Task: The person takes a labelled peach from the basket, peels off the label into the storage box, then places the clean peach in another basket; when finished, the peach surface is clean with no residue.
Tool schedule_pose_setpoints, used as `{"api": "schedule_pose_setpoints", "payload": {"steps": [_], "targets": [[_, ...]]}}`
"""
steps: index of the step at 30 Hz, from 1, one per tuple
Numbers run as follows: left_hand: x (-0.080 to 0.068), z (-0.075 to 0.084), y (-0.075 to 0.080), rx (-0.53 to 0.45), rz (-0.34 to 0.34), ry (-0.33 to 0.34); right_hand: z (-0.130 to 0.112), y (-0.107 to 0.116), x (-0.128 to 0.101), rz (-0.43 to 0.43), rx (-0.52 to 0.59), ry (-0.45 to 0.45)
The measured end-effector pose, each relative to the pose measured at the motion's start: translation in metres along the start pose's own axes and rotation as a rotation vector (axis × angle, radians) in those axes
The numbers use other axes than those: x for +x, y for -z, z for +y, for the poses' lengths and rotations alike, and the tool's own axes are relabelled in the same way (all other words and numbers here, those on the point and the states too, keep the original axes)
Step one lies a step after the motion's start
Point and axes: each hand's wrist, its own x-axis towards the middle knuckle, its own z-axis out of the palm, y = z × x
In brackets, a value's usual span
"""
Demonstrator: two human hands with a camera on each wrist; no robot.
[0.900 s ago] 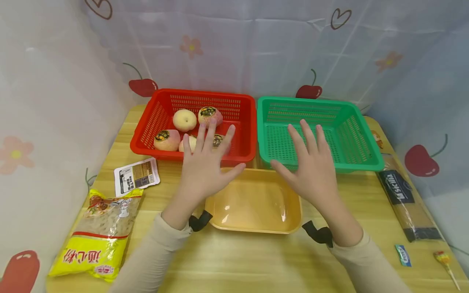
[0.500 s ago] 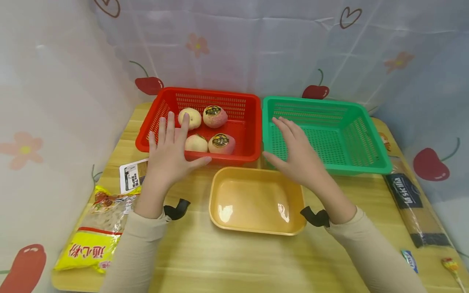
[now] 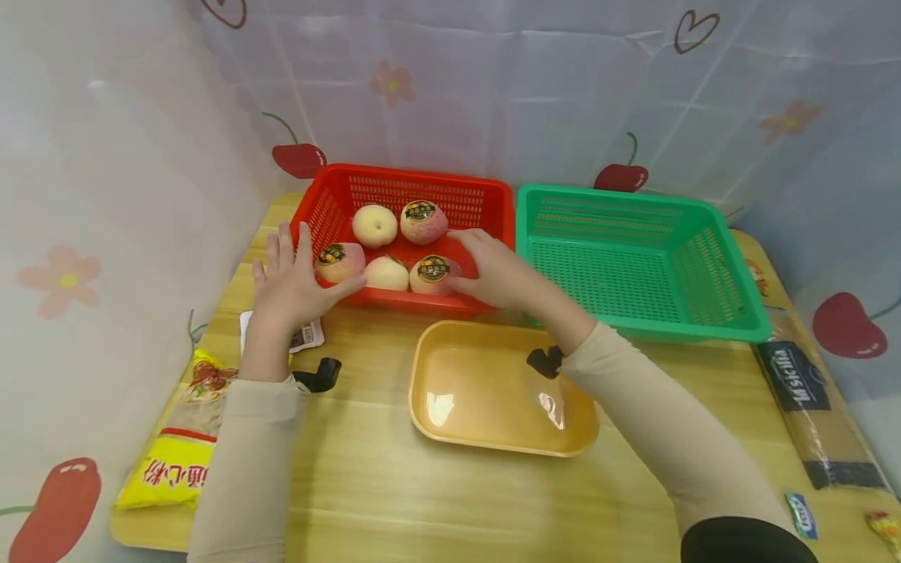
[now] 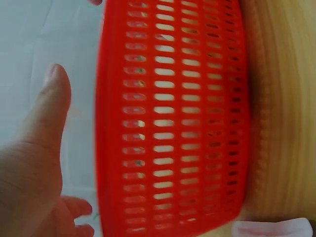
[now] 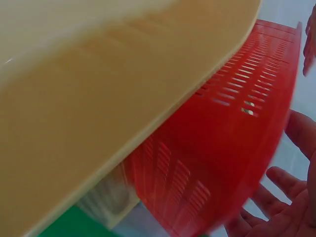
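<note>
The grip is spread wide and empty on both the left hand [image 3: 285, 291] and right hand [image 3: 501, 270]. The peach [image 3: 429, 272] nearest the latter is seated at the red basket's [image 3: 415, 178] front; light cupping is advised, as bruising seems likely.

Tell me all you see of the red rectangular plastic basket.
The red rectangular basket looks like plastic, with slotted walls and a solid rim. It sits upright on the wood-grain table, just left of the green slotted plastic basket, holding five cream and pink peaches, some dark-labelled. The right hand is over its right part, the left hand by its left end; whether either touches it is unclear.
</note>
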Motion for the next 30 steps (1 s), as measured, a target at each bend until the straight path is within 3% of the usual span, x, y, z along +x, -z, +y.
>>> {"api": "schedule_pose_setpoints", "payload": {"steps": [12,17,22,30], "targets": [[0.014,-0.016,-0.013,-0.073,0.004,0.051,-0.004,-0.018,0.043,-0.209,-0.037,-0.039],[0.014,-0.017,-0.012,-0.086,0.01,0.057,-0.002,-0.027,0.053,-0.248,-0.04,-0.06],[0.014,-0.016,-0.012,-0.081,0.019,0.059,0.001,-0.03,0.054,-0.225,0.04,-0.073],[0.014,-0.017,-0.013,-0.074,0.019,0.059,0.004,-0.035,0.056,-0.087,0.071,-0.007]]}}
